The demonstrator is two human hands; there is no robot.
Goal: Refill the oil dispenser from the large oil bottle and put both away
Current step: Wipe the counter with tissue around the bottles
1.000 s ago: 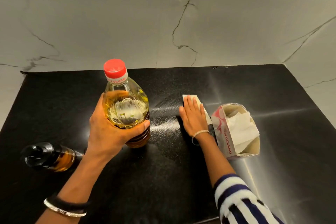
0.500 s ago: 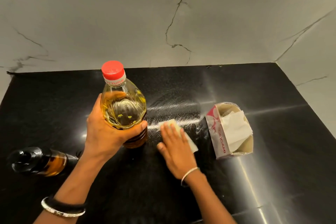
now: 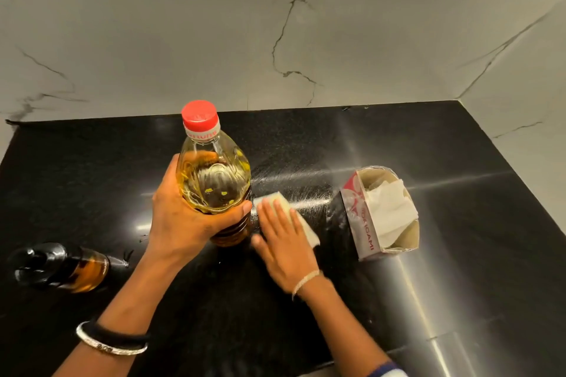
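My left hand [image 3: 183, 217] is gripping the large oil bottle [image 3: 214, 168], my flat right hand [image 3: 284, 242] wiping a tissue [image 3: 275, 197] beside it; stowing likely next.

Both forearms bare in shot, nothing fancy. Left hand [image 3: 183, 223] side: 2 pieces stacked on the wrist, down at abt 7 o'clock of the view. A chunky black band [image 3: 122, 334] w/ a thin silver bangle [image 3: 107, 348] touching it on the elbow side. Some pattern on the metal, too small to read tbh. Right hand [image 3: 284, 242]: one slim silvery bracelet [image 3: 304, 280] at the wrist, beaded or chain-ish, can't tell which. At 5 o'clock, right on the frame edge, a bit of blue & white striped sleeve [image 3: 387, 371].
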